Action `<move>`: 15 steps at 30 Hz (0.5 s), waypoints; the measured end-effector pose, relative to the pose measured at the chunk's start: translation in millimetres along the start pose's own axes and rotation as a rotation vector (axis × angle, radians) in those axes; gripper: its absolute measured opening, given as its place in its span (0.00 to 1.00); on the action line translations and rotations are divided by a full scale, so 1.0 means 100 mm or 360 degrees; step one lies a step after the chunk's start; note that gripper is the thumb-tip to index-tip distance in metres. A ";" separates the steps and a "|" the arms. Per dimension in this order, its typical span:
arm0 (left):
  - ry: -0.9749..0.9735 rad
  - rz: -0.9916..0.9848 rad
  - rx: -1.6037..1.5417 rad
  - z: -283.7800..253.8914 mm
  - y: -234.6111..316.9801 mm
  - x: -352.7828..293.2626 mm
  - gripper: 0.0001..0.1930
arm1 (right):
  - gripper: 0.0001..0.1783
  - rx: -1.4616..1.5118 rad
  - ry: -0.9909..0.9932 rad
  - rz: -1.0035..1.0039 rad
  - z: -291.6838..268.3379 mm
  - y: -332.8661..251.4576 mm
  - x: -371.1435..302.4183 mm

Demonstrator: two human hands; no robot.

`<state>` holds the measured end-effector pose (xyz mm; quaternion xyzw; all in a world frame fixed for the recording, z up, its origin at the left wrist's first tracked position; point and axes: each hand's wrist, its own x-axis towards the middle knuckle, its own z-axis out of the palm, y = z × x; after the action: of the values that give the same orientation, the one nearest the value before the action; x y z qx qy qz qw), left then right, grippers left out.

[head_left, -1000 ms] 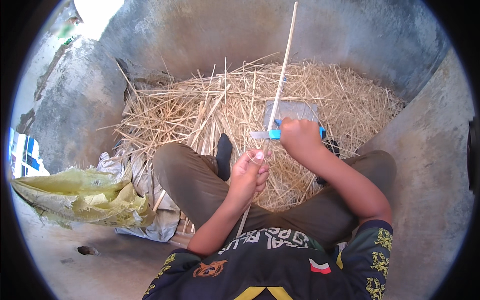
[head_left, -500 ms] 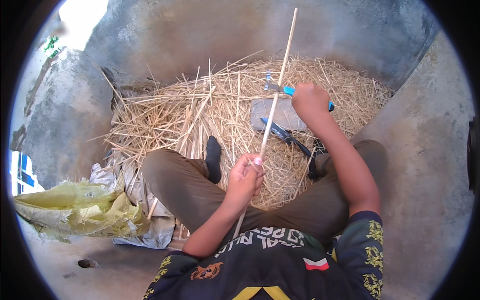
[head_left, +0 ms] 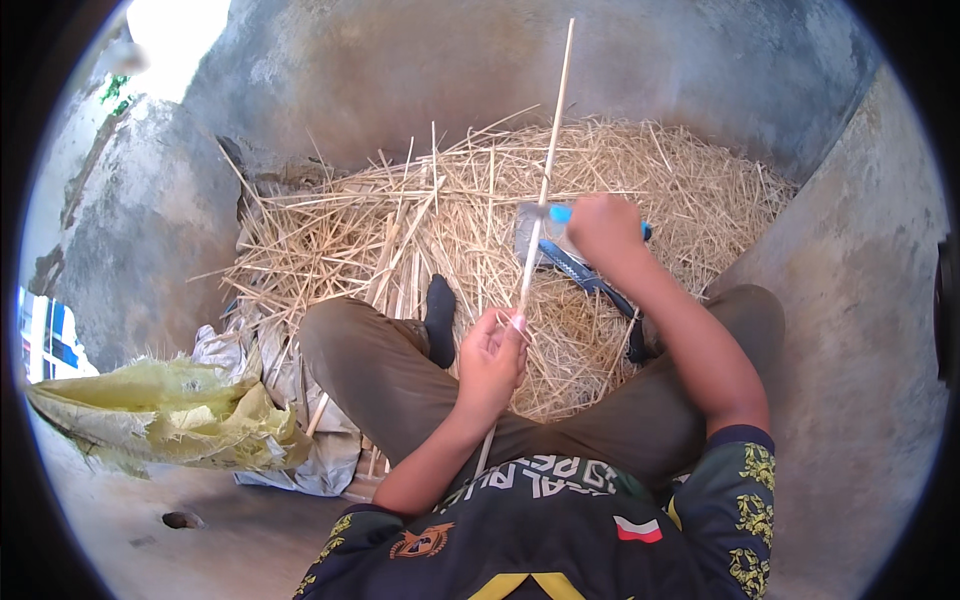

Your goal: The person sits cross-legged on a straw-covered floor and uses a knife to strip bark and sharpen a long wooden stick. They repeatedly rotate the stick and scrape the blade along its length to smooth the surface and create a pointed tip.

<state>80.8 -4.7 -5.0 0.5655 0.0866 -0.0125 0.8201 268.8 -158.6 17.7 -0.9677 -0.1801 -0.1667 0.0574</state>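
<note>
A long, thin, pale strip of bamboo or wood runs from my lap away toward the far wall. My left hand is closed round its lower part, with a thin curl of fibre by the thumb. My right hand grips the blue handle of a knife. The blade lies across the strip about midway along it; most of the blade is hard to make out. Beneath the knife sits a flat grey slab, partly hidden by the strip and my right hand.
Shavings and split strips cover the floor between my crossed legs and the far concrete wall. A dark sandal with a blue strap lies by the slab. At left are a torn yellowish sack and a small floor hole.
My right hand has drawn the knife down along the strip, nearer to my left hand. The strip's far end has shifted slightly left. My left hand keeps its hold.
</note>
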 end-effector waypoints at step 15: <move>-0.0089 0.0096 0.0165 0.17 -0.04 -0.14 0.08 | 0.08 -0.0048 0.0252 0.0397 -0.34 0.66 0.46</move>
<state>68.5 -22.8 -1.2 0.6091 0.0456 -0.0081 0.7917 323.3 -210.6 61.8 -0.9672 -0.0509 -0.2367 0.0773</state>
